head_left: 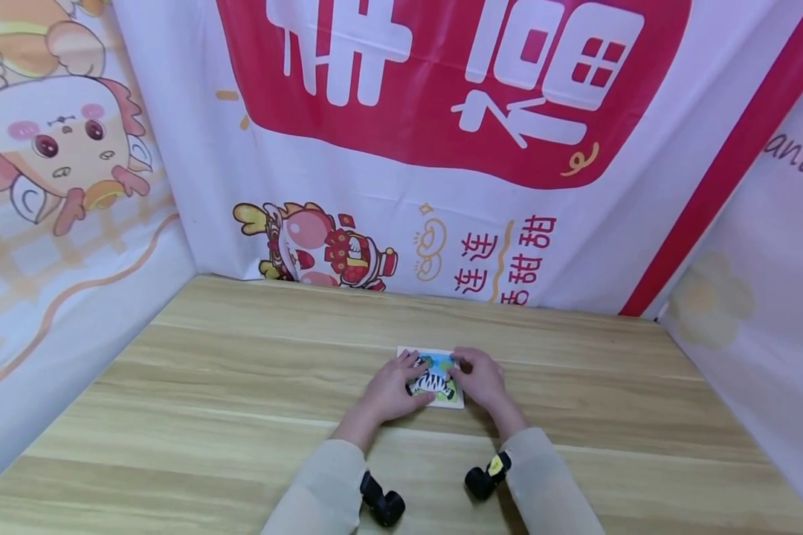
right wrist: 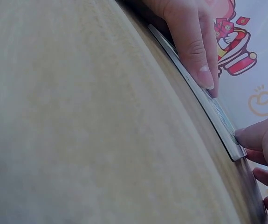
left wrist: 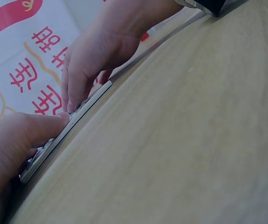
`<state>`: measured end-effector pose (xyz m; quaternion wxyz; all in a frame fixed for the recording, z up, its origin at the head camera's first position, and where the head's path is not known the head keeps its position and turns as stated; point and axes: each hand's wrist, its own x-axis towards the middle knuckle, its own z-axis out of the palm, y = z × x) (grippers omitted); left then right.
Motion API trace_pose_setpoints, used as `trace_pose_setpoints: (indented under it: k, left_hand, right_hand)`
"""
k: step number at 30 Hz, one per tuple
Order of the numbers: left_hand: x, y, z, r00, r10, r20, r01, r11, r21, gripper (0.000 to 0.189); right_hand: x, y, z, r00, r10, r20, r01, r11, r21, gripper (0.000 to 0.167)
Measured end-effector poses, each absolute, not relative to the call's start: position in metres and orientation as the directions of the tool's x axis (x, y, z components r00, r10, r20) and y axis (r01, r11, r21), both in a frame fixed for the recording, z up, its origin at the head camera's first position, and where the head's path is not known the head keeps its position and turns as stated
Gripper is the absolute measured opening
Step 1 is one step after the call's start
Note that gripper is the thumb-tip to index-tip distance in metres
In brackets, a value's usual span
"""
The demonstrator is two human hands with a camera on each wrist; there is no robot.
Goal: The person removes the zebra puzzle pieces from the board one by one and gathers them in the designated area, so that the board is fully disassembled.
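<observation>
A small flat puzzle board [head_left: 433, 383] with a zebra picture, blue and green around it and a pale rim, lies on the table. My left hand [head_left: 391, 388] reaches over its left side, fingers spread, their tips and the thumb resting on the picture. At the right side my right hand [head_left: 483, 380] holds the board's edge, thumb on top and the other fingers curled by the side. Seen edge-on in the right wrist view, the board [right wrist: 203, 100] is thin, with both thumbs on its upper face. The hands cover part of the picture.
The wood-grain table [head_left: 241, 371] reaches back to a white and red printed cloth [head_left: 375, 163]. Printed cloths also hang at the left [head_left: 60, 193] and right [head_left: 743, 260]. Each wrist carries a black camera, one left [head_left: 383, 501] and one right [head_left: 487, 475].
</observation>
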<state>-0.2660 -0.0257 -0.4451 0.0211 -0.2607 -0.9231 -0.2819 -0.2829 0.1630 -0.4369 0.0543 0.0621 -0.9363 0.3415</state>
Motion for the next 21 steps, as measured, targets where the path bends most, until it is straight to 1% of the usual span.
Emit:
trace_pose_setpoints:
  k: [8, 14, 21]
  left_hand:
    - [-0.2657, -0.027, -0.4459, -0.852, 0.484, 0.2, 0.515, 0.704, 0.489, 0.06]
    - [-0.2641, -0.0277, -0.4432, -0.85, 0.487, 0.2, 0.518, 0.707, 0.482, 0.06]
    - [-0.2639, -0.0266, -0.4431, -0.859, 0.477, 0.184, 0.503, 0.721, 0.477, 0.06]
  right_hand:
    - [-0.285, 0.163, -0.4352, -0.986, -0.103, 0.133, -0.164, 0.767, -0.621, 0.028]
    - [-0.2897, 0.1639, -0.4389, -0.982, -0.119, 0.147, -0.186, 0.757, -0.626, 0.028]
    - [-0.291, 0.1622, -0.4385, -0.985, -0.092, 0.144, -0.166, 0.723, -0.671, 0.022]
